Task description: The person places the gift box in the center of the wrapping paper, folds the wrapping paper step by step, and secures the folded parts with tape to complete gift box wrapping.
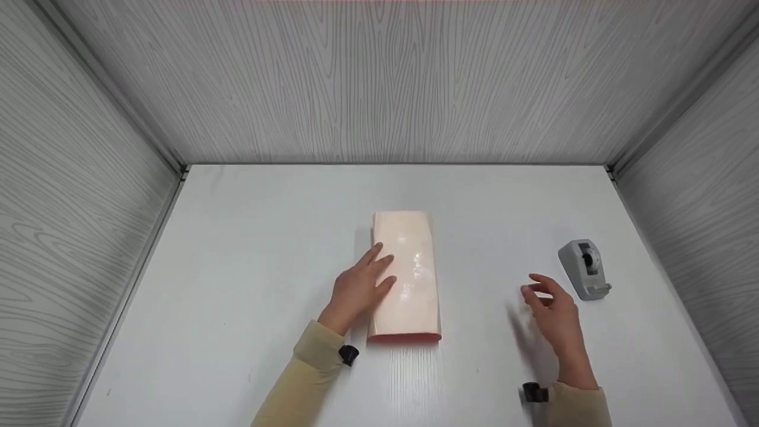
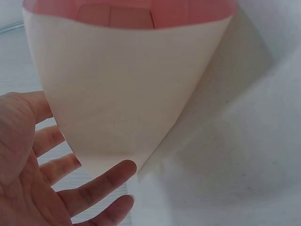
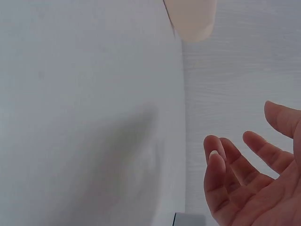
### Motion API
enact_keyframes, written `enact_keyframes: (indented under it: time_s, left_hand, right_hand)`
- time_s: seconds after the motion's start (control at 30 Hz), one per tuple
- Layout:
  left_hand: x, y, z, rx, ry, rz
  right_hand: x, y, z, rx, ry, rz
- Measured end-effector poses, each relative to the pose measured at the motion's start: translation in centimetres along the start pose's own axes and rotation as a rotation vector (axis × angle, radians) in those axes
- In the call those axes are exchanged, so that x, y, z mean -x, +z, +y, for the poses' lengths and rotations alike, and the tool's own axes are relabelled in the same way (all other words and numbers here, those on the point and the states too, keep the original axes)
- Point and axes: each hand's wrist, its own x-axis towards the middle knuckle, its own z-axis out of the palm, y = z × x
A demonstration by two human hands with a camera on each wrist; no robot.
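A cream sheet wrap [image 1: 409, 279], pink on its inner side, lies lengthwise on the white table as a flattened tube. In the left wrist view, its near end gapes and a brownish, box-like shape shows within the pink opening. My left hand [image 1: 359, 290] rests with spread fingers along the wrap's left edge. To the right, my right hand [image 1: 554, 314] hovers over the table, fingers loosely bent and holding nothing. Just beyond it stands a grey tape dispenser [image 1: 585, 270] with a roll in it. The right wrist view catches one end of the wrap [image 3: 193, 19].
The white table [image 1: 249, 237] is bounded by grey wood-grain panels at the back [image 1: 391, 83], left [image 1: 77, 178] and right [image 1: 699, 178]. A small black device [image 1: 349, 355] sits at the left wrist, another [image 1: 535, 392] at the right.
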Motion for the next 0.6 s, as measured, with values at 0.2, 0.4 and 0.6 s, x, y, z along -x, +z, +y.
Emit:
enact_keyframes:
  time_s: [0.2, 0.4, 0.6]
  left_hand:
    - [0.1, 0.2, 0.0, 0.005, -0.003, -0.022]
    - [0.1, 0.3, 0.0, 0.023, -0.024, -0.034]
    - [0.1, 0.3, 0.0, 0.03, -0.032, -0.029]
  right_hand:
    - [0.1, -3.8, 0.9, 0.065, 0.149, 0.098]
    - [-0.4, -7.1, 2.2, 0.095, 0.204, 0.225]
    - [-1.5, -8.9, 4.3, 0.107, 0.273, 0.264]
